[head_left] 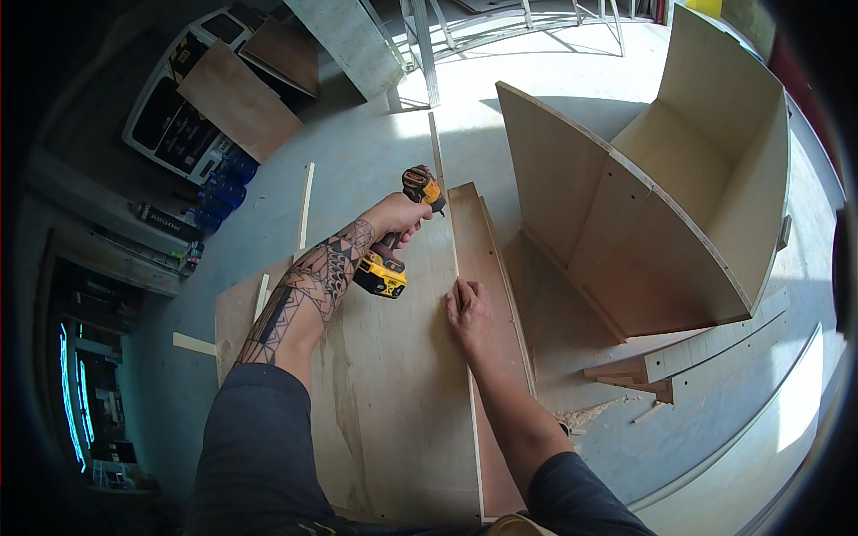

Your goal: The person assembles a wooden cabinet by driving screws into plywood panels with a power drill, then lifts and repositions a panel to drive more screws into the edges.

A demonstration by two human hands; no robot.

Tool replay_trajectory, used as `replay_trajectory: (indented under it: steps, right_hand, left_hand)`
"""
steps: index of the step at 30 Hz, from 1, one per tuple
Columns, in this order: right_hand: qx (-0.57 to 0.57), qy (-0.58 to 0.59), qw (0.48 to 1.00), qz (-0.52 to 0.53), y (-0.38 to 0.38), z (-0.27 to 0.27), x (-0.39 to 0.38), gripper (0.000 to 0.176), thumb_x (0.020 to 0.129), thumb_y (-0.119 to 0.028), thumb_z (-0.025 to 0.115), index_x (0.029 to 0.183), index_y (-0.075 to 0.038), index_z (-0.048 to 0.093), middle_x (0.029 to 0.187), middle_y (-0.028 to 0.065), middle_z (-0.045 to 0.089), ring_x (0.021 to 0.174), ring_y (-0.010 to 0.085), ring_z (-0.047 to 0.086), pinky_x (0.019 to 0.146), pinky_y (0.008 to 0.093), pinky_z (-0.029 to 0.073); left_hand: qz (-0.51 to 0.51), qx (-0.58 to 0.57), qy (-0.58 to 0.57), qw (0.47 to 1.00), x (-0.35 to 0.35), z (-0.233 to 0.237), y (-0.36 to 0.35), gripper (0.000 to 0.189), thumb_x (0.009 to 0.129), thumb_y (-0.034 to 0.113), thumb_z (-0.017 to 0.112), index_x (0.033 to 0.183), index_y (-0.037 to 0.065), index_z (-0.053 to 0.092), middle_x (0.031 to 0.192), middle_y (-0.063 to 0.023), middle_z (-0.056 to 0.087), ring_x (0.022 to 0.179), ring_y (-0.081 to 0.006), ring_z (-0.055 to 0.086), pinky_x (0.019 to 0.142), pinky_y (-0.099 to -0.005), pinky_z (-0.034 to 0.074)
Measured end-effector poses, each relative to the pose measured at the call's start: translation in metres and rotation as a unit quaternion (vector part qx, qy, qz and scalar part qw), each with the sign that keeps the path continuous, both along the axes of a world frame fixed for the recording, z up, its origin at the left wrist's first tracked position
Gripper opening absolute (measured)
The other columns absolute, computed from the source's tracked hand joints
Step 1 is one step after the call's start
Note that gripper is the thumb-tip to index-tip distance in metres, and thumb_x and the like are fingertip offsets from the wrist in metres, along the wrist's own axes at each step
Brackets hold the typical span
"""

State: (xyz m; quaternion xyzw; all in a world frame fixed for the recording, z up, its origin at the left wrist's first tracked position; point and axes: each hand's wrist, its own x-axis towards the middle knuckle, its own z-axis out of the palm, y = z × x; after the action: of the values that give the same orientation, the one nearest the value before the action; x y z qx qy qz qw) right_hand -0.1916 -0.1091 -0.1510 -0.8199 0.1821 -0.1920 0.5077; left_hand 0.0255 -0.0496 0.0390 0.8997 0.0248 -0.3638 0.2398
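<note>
A yellow and black cordless drill (424, 186) is in my left hand (399, 216), its fingers wrapped round the handle and its yellow battery (381, 277) at the bottom. The tool's tip points toward the light edge of a long wooden strip (475, 429) running along a plywood panel (384, 402). My right hand (471, 314) is closed at that edge, thumb and bent fingers pinching it. Just right of the strip lies a narrow reddish board (490, 259) with a raised side.
A large open plywood box (590, 201) stands at right. Curved wooden pieces (706, 357) and wood shavings (599, 413) lie on the floor near it. Leaning boards (241, 103), blue water bottles (223, 188) and a van (170, 116) are at upper left.
</note>
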Motion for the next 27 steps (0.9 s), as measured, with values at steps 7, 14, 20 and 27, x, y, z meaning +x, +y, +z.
replay_trajectory:
  steps: [7,14,20,27]
  right_hand:
    - [0.006,-0.008,1.0,-0.001,0.003,0.006,0.0,0.04,0.095,-0.024,0.072,0.13,-0.006,0.069,0.118,0.0138,0.066,0.108,0.034,0.066,0.092,0.0451,0.055]
    - [-0.002,0.002,1.0,-0.008,0.007,0.006,0.002,0.039,0.095,-0.024,0.072,0.13,-0.006,0.07,0.118,0.0133,0.066,0.109,0.0335,0.066,0.092,0.0449,0.055]
    - [-0.018,-0.003,1.0,0.003,0.002,0.005,0.005,0.039,0.095,-0.024,0.072,0.13,-0.006,0.07,0.119,0.0134,0.066,0.109,0.0338,0.067,0.091,0.0453,0.055]
    - [-0.05,-0.013,0.999,0.015,0.004,-0.012,0.016,0.04,0.096,-0.025,0.07,0.13,-0.003,0.071,0.12,0.0158,0.068,0.108,0.0366,0.068,0.093,0.0452,0.055]
  left_hand:
    - [0.008,-0.012,0.001,1.0,0.0,-0.006,0.002,0.032,0.093,0.033,0.069,0.078,0.006,0.06,0.062,-0.001,0.054,0.05,-0.0136,0.053,0.046,-0.0325,0.05]
    - [0.045,-0.06,0.021,0.997,0.006,-0.024,0.009,0.03,0.093,0.031,0.068,0.079,0.006,0.059,0.063,-0.0015,0.054,0.05,-0.0139,0.054,0.046,-0.0332,0.05]
    - [0.07,-0.082,-0.009,0.994,-0.01,-0.037,0.013,0.031,0.093,0.034,0.069,0.081,0.007,0.06,0.064,-0.0015,0.056,0.05,-0.0141,0.055,0.046,-0.035,0.052]
    - [0.051,-0.141,-0.078,0.986,-0.164,0.002,0.091,0.044,0.094,0.047,0.073,0.093,0.003,0.07,0.084,-0.013,0.072,0.074,-0.0177,0.072,0.065,-0.0343,0.06]
